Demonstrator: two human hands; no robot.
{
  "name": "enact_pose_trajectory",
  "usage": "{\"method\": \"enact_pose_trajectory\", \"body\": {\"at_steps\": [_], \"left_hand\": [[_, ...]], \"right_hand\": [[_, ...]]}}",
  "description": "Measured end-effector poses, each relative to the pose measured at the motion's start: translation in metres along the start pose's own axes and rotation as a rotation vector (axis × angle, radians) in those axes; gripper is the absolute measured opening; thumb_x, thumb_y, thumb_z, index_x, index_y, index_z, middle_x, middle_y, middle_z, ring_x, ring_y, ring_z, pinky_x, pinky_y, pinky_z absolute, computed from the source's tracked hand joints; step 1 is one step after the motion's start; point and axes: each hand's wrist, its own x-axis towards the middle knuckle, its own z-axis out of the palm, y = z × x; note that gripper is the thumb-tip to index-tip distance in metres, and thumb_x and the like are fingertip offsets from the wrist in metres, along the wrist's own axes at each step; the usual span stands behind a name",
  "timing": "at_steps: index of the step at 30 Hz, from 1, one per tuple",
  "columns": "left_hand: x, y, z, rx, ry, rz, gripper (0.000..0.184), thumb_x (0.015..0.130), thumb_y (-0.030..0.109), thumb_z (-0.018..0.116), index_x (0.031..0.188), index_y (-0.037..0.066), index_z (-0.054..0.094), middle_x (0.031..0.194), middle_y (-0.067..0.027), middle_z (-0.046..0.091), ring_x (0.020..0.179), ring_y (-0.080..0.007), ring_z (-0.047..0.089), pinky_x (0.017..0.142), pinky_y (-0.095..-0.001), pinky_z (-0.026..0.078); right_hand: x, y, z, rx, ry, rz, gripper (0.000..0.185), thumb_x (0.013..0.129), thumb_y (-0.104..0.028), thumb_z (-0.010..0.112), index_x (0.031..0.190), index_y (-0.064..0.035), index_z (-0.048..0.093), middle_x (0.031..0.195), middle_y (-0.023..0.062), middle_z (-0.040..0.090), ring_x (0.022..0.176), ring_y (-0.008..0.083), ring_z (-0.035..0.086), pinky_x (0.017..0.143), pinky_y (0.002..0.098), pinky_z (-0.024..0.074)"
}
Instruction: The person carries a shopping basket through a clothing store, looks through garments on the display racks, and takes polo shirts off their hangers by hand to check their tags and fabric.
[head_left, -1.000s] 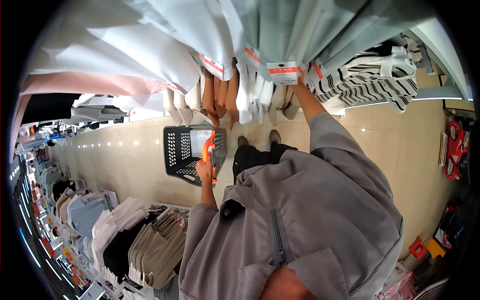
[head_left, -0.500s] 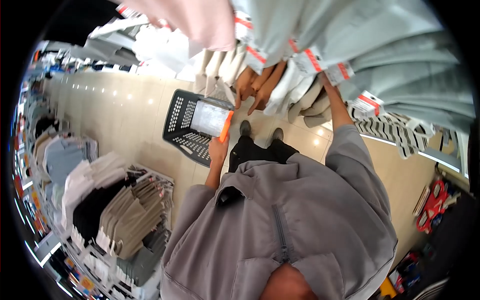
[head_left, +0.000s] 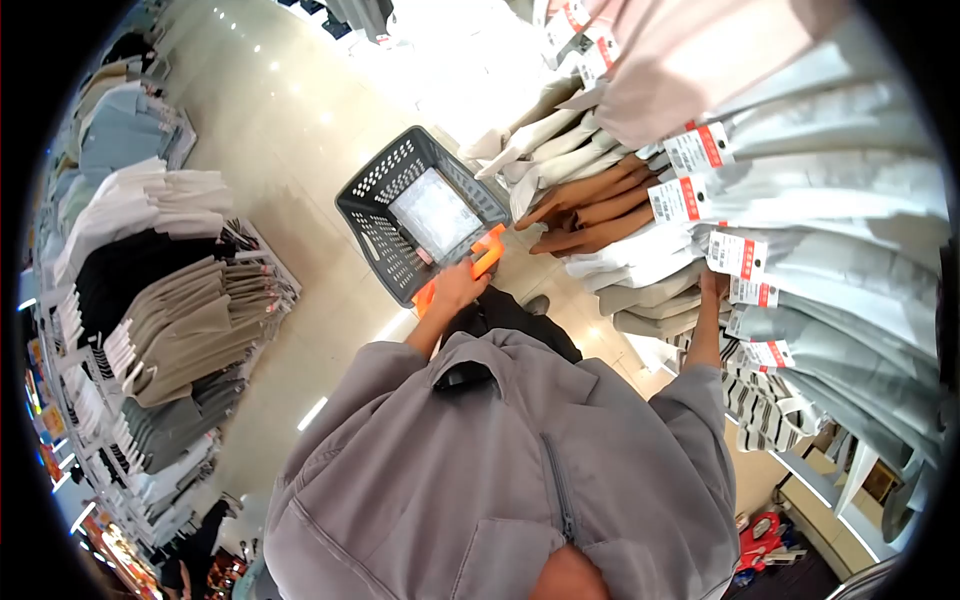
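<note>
My left hand (head_left: 462,285) is closed round the orange handle (head_left: 489,252) of a dark grey shopping basket (head_left: 372,208). Inside the basket lies a flat, shiny, pale package (head_left: 437,213). On the right, my right hand (head_left: 713,285) reaches in among hanging garments, its fingers hidden behind a white and red price tag (head_left: 738,255). Pale grey-green shirts (head_left: 850,260) hang beside and above that hand. Beige garments (head_left: 655,300), white ones and brown ones (head_left: 600,205) hang just to its left.
A pink garment (head_left: 710,65) hangs at the upper right, and striped garments (head_left: 765,405) hang below the grey-green shirts. Across the tiled aisle (head_left: 285,180), a rack of white, black and beige shirts (head_left: 195,315) stands on the left. Red items (head_left: 762,540) show at the lower right.
My view has turned, so the garments on the right and the left rack sit differently in frame. The basket's opening faces me more. My left hand stays on its handle; my right hand remains among the shirts.
</note>
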Motion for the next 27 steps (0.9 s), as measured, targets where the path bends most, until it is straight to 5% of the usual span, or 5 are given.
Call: {"method": "enact_pose_trajectory", "body": {"at_steps": [2,7,18,23,27], "left_hand": [[0.010,-0.005,-0.004,-0.001,0.002,0.128,0.058,0.074,0.041,0.065,0.115,0.003,0.051,0.099,-0.0231,0.063,0.095,-0.0394,0.060,0.082,-0.0471,0.048],[0.056,0.054,-0.061,-0.194,0.179,0.342,0.032,0.079,0.021,0.061,0.104,0.001,0.060,0.098,-0.0219,0.064,0.093,-0.0392,0.060,0.081,-0.0465,0.048],[0.160,0.232,-0.019,-0.143,0.102,0.786,0.023,0.083,0.022,0.055,0.093,0.005,0.065,0.073,-0.0174,0.065,0.072,-0.0372,0.063,0.069,-0.0448,0.051],[0.155,0.283,-0.023,-0.111,0.129,0.984,0.038,0.088,0.027,0.053,0.120,0.007,0.051,0.109,-0.0185,0.061,0.100,-0.0327,0.059,0.083,-0.0411,0.048],[0.202,0.291,0.058,-0.464,-0.163,1.001,0.034,0.093,0.026,0.045,0.121,0.007,0.049,0.121,-0.0138,0.056,0.110,-0.0298,0.054,0.088,-0.0409,0.046]], "right_hand": [[0.003,-0.002,-0.001,-0.015,0.012,-0.002,0.043,0.082,-0.032,0.058,0.116,-0.0060,0.056,0.107,0.0185,0.061,0.099,0.0339,0.059,0.083,0.0428,0.0474],[-0.006,0.009,-0.012,-0.038,0.049,0.010,0.044,0.081,-0.032,0.059,0.117,-0.0062,0.056,0.108,0.0183,0.061,0.100,0.0336,0.058,0.083,0.0425,0.0471],[-0.013,0.015,-0.020,-0.065,0.095,0.092,0.046,0.080,-0.033,0.060,0.118,-0.0066,0.056,0.111,0.0180,0.060,0.102,0.0331,0.057,0.085,0.0417,0.0465],[0.001,0.009,-0.016,-0.065,0.093,0.086,0.048,0.079,-0.033,0.061,0.118,-0.0067,0.055,0.112,0.0179,0.060,0.104,0.0329,0.057,0.086,0.0414,0.0463],[0.007,0.011,-0.020,-0.060,0.086,0.087,0.048,0.079,-0.033,0.061,0.119,-0.0069,0.055,0.113,0.0177,0.059,0.104,0.0327,0.056,0.087,0.0411,0.0461]]}}
